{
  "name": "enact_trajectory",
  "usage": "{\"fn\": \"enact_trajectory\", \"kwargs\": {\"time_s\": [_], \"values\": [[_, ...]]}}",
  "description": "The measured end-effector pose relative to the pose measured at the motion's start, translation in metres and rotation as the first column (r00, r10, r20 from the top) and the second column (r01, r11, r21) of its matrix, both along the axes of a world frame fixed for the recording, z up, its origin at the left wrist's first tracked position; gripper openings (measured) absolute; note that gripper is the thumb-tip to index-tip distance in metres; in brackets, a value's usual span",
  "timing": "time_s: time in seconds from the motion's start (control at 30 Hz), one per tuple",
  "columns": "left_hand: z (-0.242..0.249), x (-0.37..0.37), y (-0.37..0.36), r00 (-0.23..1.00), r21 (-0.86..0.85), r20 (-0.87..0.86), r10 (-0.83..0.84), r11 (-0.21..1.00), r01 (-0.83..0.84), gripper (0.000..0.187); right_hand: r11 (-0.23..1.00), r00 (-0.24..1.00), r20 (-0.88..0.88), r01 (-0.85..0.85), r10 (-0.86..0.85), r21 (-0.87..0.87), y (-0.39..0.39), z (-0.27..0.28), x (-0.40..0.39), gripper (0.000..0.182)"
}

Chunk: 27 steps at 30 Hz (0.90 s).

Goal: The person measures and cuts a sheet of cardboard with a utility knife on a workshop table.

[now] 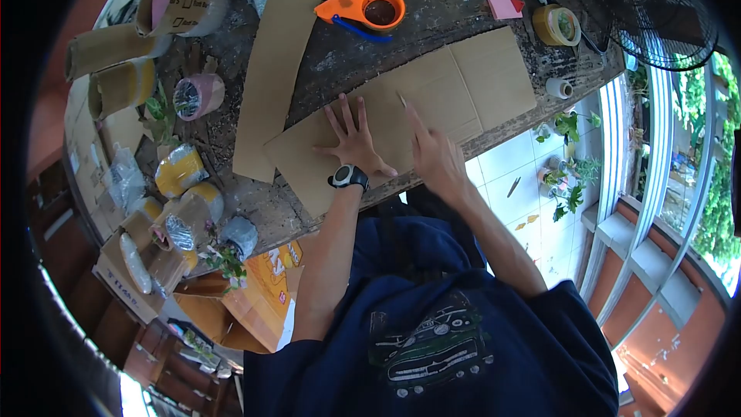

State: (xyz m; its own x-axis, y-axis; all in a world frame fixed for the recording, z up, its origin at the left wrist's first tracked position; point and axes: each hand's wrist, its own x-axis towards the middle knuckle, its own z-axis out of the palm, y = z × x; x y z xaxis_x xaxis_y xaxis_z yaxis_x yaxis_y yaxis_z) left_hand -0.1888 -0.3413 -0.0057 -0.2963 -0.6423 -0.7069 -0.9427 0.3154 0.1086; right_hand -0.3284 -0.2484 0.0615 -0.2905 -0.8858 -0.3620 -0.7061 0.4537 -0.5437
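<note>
A long brown cardboard sheet (494,69) lies slantwise along the table's near edge, with a crease across its right part. My left hand (359,144) presses flat on its left half, fingers spread. A dark watch (346,176) is on that wrist. My right hand (436,156) is closed over the sheet's middle, index finger stretched forward along a thin pointed tool (402,100). Only the tool's slim, light tip shows beyond the finger, touching or just over the cardboard; the rest is hidden in my hand, so its kind I cannot tell.
Another cardboard strip (282,54) lies at left. Beyond the sheet are an orange tape dispenser (361,9), a blue pen (361,31), pink sticky notes (502,3), a tape roll (557,25) and a fan (656,8). Several wrapped cardboard pieces (181,171) crowd the left side.
</note>
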Motion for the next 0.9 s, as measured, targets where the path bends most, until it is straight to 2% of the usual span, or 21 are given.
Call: {"fn": "enact_trajectory", "kwargs": {"time_s": [0.1,0.17,0.23,0.3,0.4,0.47,0.53,0.63,0.7,0.77,0.87,0.9], "values": [[0.008,-0.001,0.0,1.0,0.009,0.004,0.018,1.0,-0.018,0.172,0.998,0.995,-0.082,-0.054,0.057,0.039,-0.039,-0.025,-0.007,0.06],[0.009,-0.004,-0.002,0.999,0.043,0.043,0.007,0.999,-0.009,0.171,0.999,0.999,-0.028,-0.028,0.027,-0.025,0.007,-0.018,-0.005,0.06],[0.004,-0.001,-0.003,1.0,0.027,0.026,0.008,1.0,-0.008,0.173,0.965,0.999,0.02,-0.047,0.043,0.26,0.058,0.009,-0.005,0.061],[-0.009,0.004,0.003,0.999,-0.041,-0.046,0.021,0.999,-0.023,0.177,0.909,0.994,0.066,-0.105,0.086,0.403,0.096,0.034,-0.008,0.063],[-0.016,0.005,0.005,0.999,-0.041,-0.033,0.02,0.999,-0.021,0.178,0.962,0.996,0.047,-0.085,0.075,0.259,0.077,0.025,-0.019,0.065],[-0.009,0.001,0.001,0.999,-0.013,-0.027,0.025,1.0,-0.025,0.179,0.998,0.999,-0.011,-0.033,0.033,0.046,0.013,0.013,-0.028,0.062],[0.002,0.001,0.001,1.0,0.014,-0.003,0.029,0.999,-0.029,0.177,0.993,0.999,0.042,0.004,0.001,-0.114,-0.035,-0.014,-0.037,0.062],[0.008,-0.003,-0.005,0.999,0.035,0.039,0.007,0.999,-0.008,0.171,0.995,0.998,0.014,-0.065,0.064,0.08,-0.026,-0.013,-0.03,0.066],[0.007,-0.005,-0.005,0.997,0.054,0.072,-0.003,0.999,-0.001,0.172,0.989,0.996,-0.02,-0.083,0.086,0.118,0.029,-0.003,-0.026,0.068],[0.009,-0.004,-0.005,0.998,0.068,0.068,-0.001,0.998,-0.003,0.172,0.935,0.996,0.044,-0.091,0.081,0.343,0.077,0.018,-0.026,0.065],[0.007,-0.004,-0.006,0.997,0.051,0.079,-0.005,0.999,0.001,0.172,0.932,0.992,0.069,-0.123,0.106,0.341,0.075,0.029,-0.031,0.061],[0.006,-0.004,-0.004,0.996,0.045,0.086,-0.015,0.999,0.011,0.172,0.964,0.996,0.036,-0.09,0.083,0.249,0.054,0.031,-0.03,0.059]]}}
